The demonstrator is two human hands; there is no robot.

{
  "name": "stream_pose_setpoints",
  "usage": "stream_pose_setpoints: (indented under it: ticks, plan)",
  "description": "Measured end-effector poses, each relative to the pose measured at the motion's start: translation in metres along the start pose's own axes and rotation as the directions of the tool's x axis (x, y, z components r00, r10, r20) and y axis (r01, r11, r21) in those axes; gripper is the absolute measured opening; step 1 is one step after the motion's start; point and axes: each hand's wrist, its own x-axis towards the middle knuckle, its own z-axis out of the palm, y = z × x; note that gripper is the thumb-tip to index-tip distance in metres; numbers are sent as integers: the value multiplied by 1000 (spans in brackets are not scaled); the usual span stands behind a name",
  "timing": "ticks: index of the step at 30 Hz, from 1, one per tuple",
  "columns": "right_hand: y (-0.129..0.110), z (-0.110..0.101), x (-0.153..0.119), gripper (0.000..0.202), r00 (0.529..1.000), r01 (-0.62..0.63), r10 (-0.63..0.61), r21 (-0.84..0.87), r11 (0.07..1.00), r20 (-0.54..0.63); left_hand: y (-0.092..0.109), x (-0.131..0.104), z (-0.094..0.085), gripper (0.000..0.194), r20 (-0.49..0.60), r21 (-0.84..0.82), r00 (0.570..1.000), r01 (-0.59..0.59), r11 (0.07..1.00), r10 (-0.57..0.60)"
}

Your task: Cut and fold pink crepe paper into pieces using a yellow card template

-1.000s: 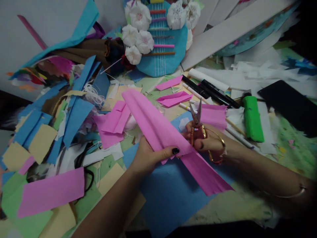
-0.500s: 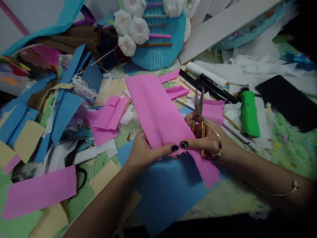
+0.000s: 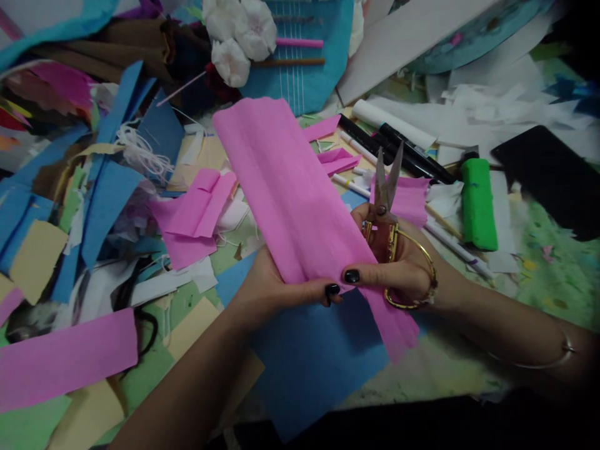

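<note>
A long strip of pink crepe paper [image 3: 300,194] slants across the middle of the view, held above the blue sheet [image 3: 323,362]. My left hand [image 3: 272,287] pinches its lower edge, thumb on top and fingers hidden beneath. My right hand [image 3: 394,269] grips the same strip between thumb and fingers, and a narrower end of it hangs down below that hand. Gold-handled scissors [image 3: 383,209] are also in my right hand, blades pointing away and a little apart, touching no paper with their tips.
Pink crepe pieces [image 3: 197,212], blue card strips [image 3: 107,212] and white string [image 3: 145,153] clutter the left. Black markers [image 3: 398,150], a green wrapped bottle [image 3: 478,203] and a black flat object [image 3: 553,181] lie right. Behind stand white paper flowers [image 3: 248,31] and a turquoise panel [image 3: 323,69].
The scissor blades have spread wider apart. The strip's far end has shifted slightly left and up in the view, which has itself moved a little. Both hands keep their hold.
</note>
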Motion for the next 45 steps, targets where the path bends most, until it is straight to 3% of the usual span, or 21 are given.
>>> stream_pose_setpoints:
  ticks: [5,9,16,23,29,42,45]
  plan:
    - [4,2,-1,42,1000,18,-19,58,998,18,1,0,-1,16,51,-59,998,36,998,-33]
    - [7,4,-2,45,998,46,-49,101,994,25,-2,0,-1,25,29,-84,999,44,996,-42]
    - [8,5,-1,38,999,39,-41,177,984,11,-4,0,0,12,60,-62,997,43,997,-39]
    - [9,6,-2,41,996,70,-61,132,989,-70,-7,-3,5,20,-20,-23,999,-42,999,42]
    - [9,6,-3,42,993,92,-81,123,988,-84,-7,-1,11,37,-144,-151,988,-80,985,58]
    - [11,9,-4,42,994,107,-99,210,972,-49,-8,-1,12,32,-50,-240,997,-74,968,64]
    - [10,11,-5,41,994,107,-107,262,959,-15,-9,-2,9,22,21,-219,998,-48,975,54]
